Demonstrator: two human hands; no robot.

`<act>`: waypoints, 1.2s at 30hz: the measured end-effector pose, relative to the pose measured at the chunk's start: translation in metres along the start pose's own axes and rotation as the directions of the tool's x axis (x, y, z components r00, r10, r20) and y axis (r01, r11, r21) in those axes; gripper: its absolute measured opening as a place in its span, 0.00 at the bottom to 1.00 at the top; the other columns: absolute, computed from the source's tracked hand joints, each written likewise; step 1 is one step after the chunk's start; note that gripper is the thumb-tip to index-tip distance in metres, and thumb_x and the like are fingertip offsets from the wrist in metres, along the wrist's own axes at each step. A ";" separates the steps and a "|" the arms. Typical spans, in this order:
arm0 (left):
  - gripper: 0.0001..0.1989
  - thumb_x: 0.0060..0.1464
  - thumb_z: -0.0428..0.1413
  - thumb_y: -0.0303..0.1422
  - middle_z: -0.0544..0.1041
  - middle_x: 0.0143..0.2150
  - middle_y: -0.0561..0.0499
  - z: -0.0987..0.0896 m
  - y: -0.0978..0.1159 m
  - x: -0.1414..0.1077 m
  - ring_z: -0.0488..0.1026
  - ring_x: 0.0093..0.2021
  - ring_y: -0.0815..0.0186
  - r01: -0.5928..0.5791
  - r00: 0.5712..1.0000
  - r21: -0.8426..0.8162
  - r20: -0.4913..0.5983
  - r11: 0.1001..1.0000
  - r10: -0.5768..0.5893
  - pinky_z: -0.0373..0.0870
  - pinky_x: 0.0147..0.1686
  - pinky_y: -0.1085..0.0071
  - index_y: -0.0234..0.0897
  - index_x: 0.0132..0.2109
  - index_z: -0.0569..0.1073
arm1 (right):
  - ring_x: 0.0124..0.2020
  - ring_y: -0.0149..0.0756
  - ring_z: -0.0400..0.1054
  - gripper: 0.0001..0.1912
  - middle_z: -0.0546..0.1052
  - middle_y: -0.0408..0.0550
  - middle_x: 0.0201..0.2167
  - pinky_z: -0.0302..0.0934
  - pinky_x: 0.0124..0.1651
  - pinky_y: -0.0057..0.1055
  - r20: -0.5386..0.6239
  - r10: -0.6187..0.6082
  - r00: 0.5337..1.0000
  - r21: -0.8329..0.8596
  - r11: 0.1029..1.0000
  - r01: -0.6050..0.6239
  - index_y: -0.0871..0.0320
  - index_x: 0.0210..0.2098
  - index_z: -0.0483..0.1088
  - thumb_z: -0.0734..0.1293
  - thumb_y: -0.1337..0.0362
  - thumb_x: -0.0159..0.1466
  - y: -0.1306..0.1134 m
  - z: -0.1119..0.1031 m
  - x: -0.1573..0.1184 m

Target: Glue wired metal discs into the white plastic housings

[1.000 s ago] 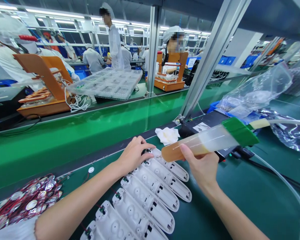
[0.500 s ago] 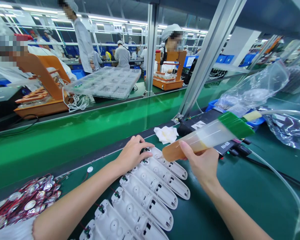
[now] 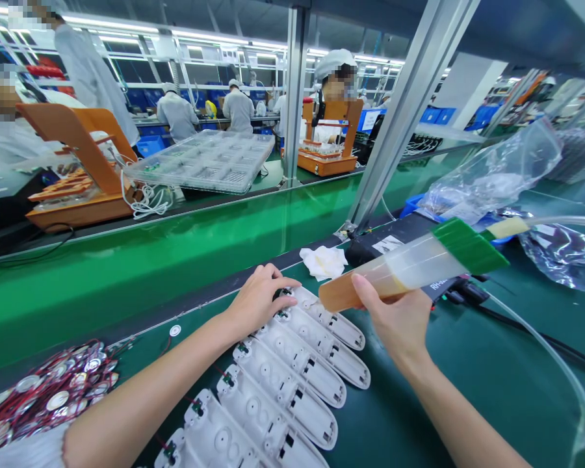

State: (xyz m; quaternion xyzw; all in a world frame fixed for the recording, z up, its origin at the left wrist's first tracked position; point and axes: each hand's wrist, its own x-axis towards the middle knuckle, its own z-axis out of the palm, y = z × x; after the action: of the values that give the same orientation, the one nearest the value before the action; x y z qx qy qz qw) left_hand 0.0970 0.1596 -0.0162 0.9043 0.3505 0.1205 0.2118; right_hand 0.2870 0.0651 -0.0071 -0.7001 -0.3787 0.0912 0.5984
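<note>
My right hand [image 3: 400, 318] is wrapped round a clear syringe barrel [image 3: 419, 261] of amber liquid with a green cap; it is tilted, its lower end over the farthest shells. My left hand [image 3: 263, 296] rests at the top of the row of white plastic shells [image 3: 292, 390], thumb and forefinger close to the end of the farthest ones. Whether those fingertips pinch a small part is too hidden to tell. Several shells lie side by side, with small green boards and red wires at their upper ends.
Red-wired metal discs [image 3: 58, 396] are heaped at the left, with one loose disc [image 3: 175, 330] nearby. A crumpled tissue [image 3: 323, 262] lies beyond the shells. A black device [image 3: 441, 286], clear tubing and plastic bags [image 3: 497, 175] are at the right. People work beyond the green belt [image 3: 175, 247].
My right hand and the syringe barrel have shifted slightly to the right. My left hand has stayed in place. In the background, a standing person has moved left.
</note>
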 end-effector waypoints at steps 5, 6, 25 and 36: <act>0.13 0.56 0.54 0.35 0.65 0.40 0.49 0.000 0.000 0.000 0.62 0.43 0.60 -0.004 1.000 -0.001 -0.004 1.000 0.004 0.63 0.44 0.63 0.46 0.49 0.72 | 0.20 0.41 0.68 0.19 0.74 0.50 0.20 0.65 0.23 0.38 0.001 -0.028 1.000 0.003 1.000 0.028 0.58 0.22 0.69 0.70 0.47 0.44 0.002 0.001 -0.001; 0.13 0.56 0.54 0.35 0.65 0.40 0.49 0.000 0.000 0.000 0.62 0.43 0.60 -0.005 1.000 -0.002 -0.004 1.000 0.005 0.63 0.44 0.63 0.45 0.49 0.72 | 0.21 0.41 0.68 0.19 0.74 0.50 0.20 0.66 0.24 0.38 0.001 -0.035 0.999 0.005 0.999 0.035 0.58 0.22 0.69 0.70 0.48 0.44 0.002 0.002 -0.002; 0.14 0.56 0.54 0.35 0.65 0.40 0.48 0.000 0.000 0.001 0.62 0.43 0.60 0.014 1.000 -0.009 0.011 1.000 -0.014 0.62 0.44 0.62 0.45 0.50 0.71 | 0.20 0.42 0.67 0.19 0.73 0.49 0.18 0.64 0.24 0.39 -0.056 -0.023 0.998 0.003 1.000 0.024 0.57 0.19 0.68 0.71 0.48 0.41 0.000 -0.002 0.001; 0.15 0.55 0.55 0.35 0.65 0.40 0.49 -0.002 0.003 -0.001 0.62 0.43 0.61 0.030 1.000 -0.031 0.001 0.999 -0.030 0.62 0.44 0.64 0.45 0.50 0.71 | 0.17 0.34 0.63 0.18 0.69 0.43 0.18 0.61 0.15 0.32 -0.051 0.069 0.996 0.351 0.935 -0.047 0.58 0.26 0.66 0.70 0.50 0.46 -0.006 -0.002 0.003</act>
State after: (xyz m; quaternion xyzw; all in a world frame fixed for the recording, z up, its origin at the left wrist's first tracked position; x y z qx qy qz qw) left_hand 0.0976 0.1579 -0.0132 0.8957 0.3620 0.1227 0.2274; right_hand 0.2874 0.0654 -0.0007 -0.5960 -0.3168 0.1526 0.7219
